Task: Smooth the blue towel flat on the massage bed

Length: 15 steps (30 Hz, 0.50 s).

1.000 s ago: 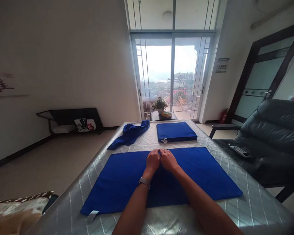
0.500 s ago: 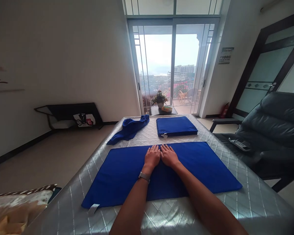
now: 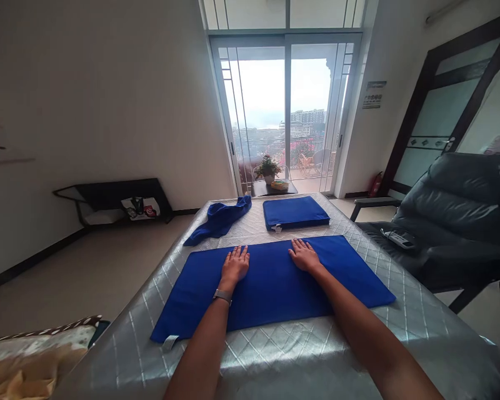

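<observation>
A blue cloth (image 3: 270, 286) lies spread flat and wide across the bed-like surface, a white tag at its near left corner. My left hand (image 3: 235, 263) rests palm down on it, left of the middle, fingers stretched out; a watch (image 3: 222, 295) is on that wrist. Also flat on the cloth, near its far edge, is my right hand (image 3: 304, 255), with its fingers extended. Beyond the right hand sits a neat stack of folded blue cloths (image 3: 295, 211) with a white tag. A crumpled blue cloth (image 3: 220, 219) lies at the far left.
Silver quilted covering (image 3: 275, 355) spans the surface under the cloths. A black armchair (image 3: 462, 216) stands at the right, a remote-like device (image 3: 398, 239) on its seat. Past the far edge are a potted plant (image 3: 268, 168) and a sliding glass door (image 3: 287, 111).
My hands, side by side at the middle before, have slid apart over the cloth, the left one leftward and the right one rightward. The view has shifted slightly.
</observation>
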Tool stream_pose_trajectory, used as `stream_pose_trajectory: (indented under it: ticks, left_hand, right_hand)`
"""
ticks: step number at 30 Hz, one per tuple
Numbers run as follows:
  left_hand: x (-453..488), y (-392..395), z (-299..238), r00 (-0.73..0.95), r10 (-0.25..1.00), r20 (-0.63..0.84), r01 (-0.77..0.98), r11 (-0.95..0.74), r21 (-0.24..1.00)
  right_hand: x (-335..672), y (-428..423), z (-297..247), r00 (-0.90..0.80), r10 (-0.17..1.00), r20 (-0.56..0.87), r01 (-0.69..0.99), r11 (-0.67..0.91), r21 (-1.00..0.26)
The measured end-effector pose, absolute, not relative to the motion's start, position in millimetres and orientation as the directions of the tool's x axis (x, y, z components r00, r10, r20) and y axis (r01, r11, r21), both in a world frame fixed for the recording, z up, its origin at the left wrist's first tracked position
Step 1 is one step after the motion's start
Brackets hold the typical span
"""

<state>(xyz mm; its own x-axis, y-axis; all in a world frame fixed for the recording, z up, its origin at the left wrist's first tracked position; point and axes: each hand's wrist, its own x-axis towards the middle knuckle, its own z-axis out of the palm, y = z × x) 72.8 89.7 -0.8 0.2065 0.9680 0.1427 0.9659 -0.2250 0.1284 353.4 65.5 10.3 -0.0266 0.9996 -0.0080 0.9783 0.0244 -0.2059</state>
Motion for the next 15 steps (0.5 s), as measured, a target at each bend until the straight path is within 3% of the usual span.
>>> stream_pose_trajectory:
  ticks: [15]
  left_hand:
    - [-76, 114, -11, -0.030, 0.995, 0.093, 0.997, 0.023, 0.073]
  right_hand:
    - [512, 60, -6, 0.225, 0.974, 0.011, 0.967, -0.222, -0.124]
